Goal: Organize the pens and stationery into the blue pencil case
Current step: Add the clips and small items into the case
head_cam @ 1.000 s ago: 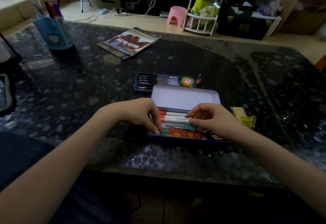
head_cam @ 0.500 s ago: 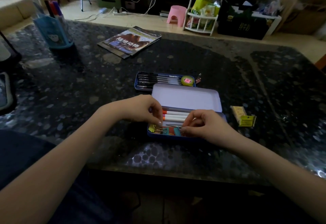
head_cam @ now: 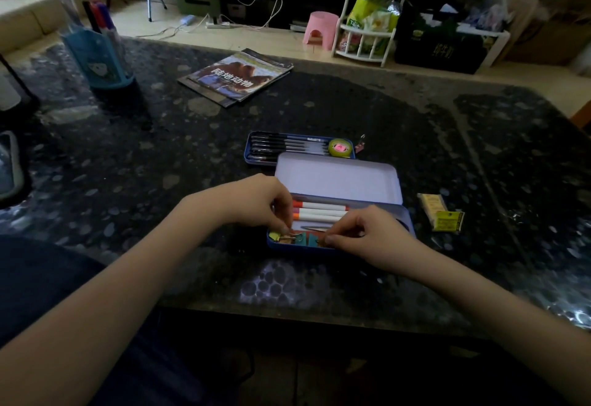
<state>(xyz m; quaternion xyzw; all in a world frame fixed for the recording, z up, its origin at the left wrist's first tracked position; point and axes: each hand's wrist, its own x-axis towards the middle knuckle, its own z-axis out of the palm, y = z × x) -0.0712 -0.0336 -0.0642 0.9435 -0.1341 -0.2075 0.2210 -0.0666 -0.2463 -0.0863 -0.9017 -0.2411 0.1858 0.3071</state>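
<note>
dark speckled stone tabletop [head_cam: 160, 162] fills our view, and nearest us the open blue metal pencil case [head_cam: 407, 218] lies with its long axis left to right, pale lid [head_cam: 335, 178] tipped back away from us. our left hand [head_cam: 256, 204] curls at its left end, fingertips pinched on a binder clip; our right hand [head_cam: 367, 236] presses fingertips into the front row beside the teal binder clips [head_cam: 307, 240]. white markers with orange caps [head_cam: 319, 212] lie along the case, caps pointing left. right of it sits a yellow labelled eraser [head_cam: 439, 216], print unreadable. behind, a blue tray of black pens [head_cam: 287, 146] runs the same way. farther off, a magazine [head_cam: 236, 77] reads "陆地动物".
</note>
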